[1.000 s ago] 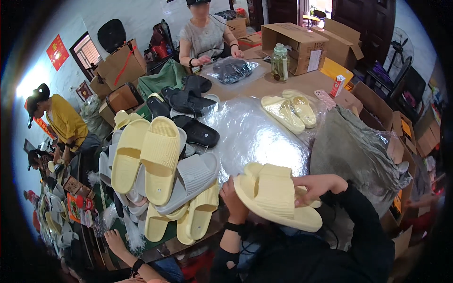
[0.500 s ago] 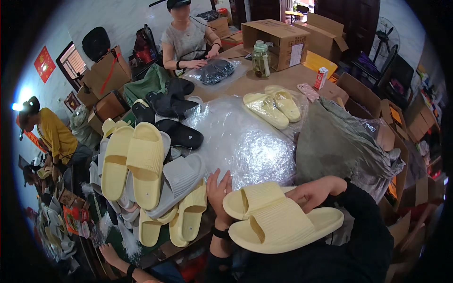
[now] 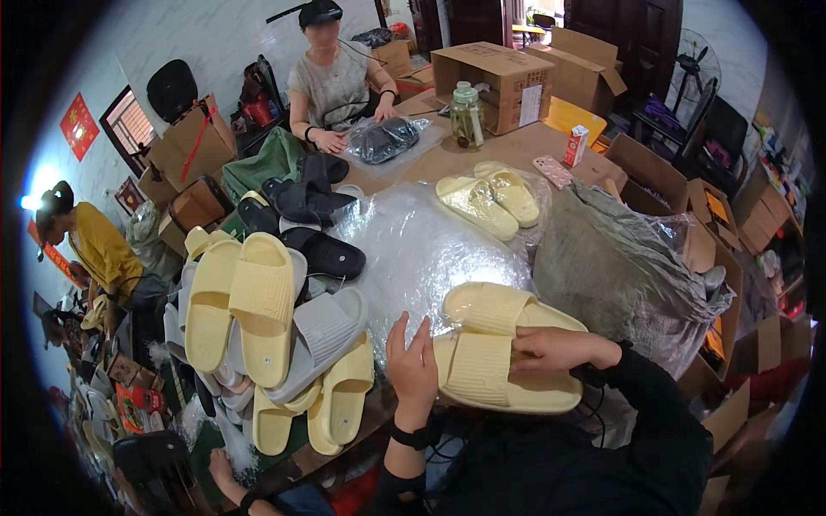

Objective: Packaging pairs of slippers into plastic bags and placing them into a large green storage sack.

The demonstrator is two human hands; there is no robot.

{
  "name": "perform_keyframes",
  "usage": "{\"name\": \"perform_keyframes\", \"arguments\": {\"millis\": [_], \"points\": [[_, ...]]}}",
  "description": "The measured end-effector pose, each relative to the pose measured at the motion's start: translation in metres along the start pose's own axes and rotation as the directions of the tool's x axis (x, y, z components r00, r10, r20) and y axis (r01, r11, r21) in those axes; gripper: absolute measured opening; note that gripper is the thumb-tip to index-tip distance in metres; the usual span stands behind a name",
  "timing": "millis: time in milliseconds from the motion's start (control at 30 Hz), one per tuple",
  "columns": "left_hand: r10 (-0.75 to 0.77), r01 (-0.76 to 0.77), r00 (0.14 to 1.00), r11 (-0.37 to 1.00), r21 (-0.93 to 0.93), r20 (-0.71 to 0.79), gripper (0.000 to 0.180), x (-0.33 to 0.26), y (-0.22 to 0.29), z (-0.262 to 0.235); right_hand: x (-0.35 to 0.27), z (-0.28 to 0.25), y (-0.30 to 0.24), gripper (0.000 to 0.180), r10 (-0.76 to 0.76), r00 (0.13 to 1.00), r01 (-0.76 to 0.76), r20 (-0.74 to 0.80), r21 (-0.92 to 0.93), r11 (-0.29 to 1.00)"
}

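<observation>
A pair of pale yellow slide slippers [image 3: 482, 371] lies side by side over the near edge of the clear plastic bags [image 3: 400, 236]. My right hand [image 3: 564, 351] grips the pair between the two footbeds, with its fingertips partly hidden by the straps. At the toe end my left hand [image 3: 411, 365] stands upright with its fingers stretched out, close against the nearer slipper; whether it touches is hard to tell. Left of it is a pile of slippers, with a yellow slipper [image 3: 261, 301] on top and a grey slipper [image 3: 323, 335] beside it.
Beyond the bags lies a bagged yellow pair [image 3: 482, 206]. Black slippers [image 3: 323, 249] lie at the left, a grey-green sack [image 3: 602, 275] at the right. A glass jar [image 3: 466, 116] and a cardboard box [image 3: 508, 86] stand farther back. A person [image 3: 335, 86] handles a bagged black item opposite.
My right hand has carried the yellow slippers up and away from me, turning them flatter over the bags. My left hand has shifted slightly right, its fingers straighter.
</observation>
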State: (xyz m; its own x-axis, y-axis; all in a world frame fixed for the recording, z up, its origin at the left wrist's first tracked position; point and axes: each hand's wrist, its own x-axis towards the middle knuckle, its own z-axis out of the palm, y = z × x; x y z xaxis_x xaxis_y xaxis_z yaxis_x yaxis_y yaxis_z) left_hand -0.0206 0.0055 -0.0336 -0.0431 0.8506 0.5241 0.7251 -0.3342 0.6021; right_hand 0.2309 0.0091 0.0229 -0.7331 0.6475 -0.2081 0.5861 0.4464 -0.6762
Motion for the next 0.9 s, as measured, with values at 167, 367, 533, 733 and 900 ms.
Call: {"name": "perform_keyframes", "arguments": {"millis": [167, 367, 533, 733, 900], "points": [[0.047, -0.045, 0.999, 0.993, 0.112, -0.018, 0.025, 0.002, 0.013, 0.002, 0.009, -0.001, -0.004, 0.034, 0.137, 0.971, -0.138, -0.197, 0.008, 0.990], [0.122, -0.122, 0.993, 0.993, -0.005, -0.004, 0.028, -0.002, 0.019, 0.003, 0.034, 0.007, -0.032, 0.032, 0.181, 0.936, -0.204, -0.304, -0.048, 0.978], [0.147, -0.140, 0.988, 0.981, -0.131, 0.046, 0.029, -0.004, 0.032, -0.004, 0.064, 0.022, -0.012, 0.027, 0.059, 0.850, -0.108, -0.523, -0.064, 0.992], [0.077, -0.083, 0.994, 0.993, -0.080, -0.079, 0.054, -0.013, 0.031, -0.015, 0.090, 0.033, 0.006, 0.034, -0.107, 0.849, 0.007, -0.518, -0.192, 0.981], [-0.385, 0.373, 0.910, 0.598, -0.710, 0.154, 0.086, -0.025, 0.008, -0.003, 0.093, 0.031, -0.015, 0.020, -0.102, 0.812, 0.159, -0.575, 0.051, 0.986]]}}
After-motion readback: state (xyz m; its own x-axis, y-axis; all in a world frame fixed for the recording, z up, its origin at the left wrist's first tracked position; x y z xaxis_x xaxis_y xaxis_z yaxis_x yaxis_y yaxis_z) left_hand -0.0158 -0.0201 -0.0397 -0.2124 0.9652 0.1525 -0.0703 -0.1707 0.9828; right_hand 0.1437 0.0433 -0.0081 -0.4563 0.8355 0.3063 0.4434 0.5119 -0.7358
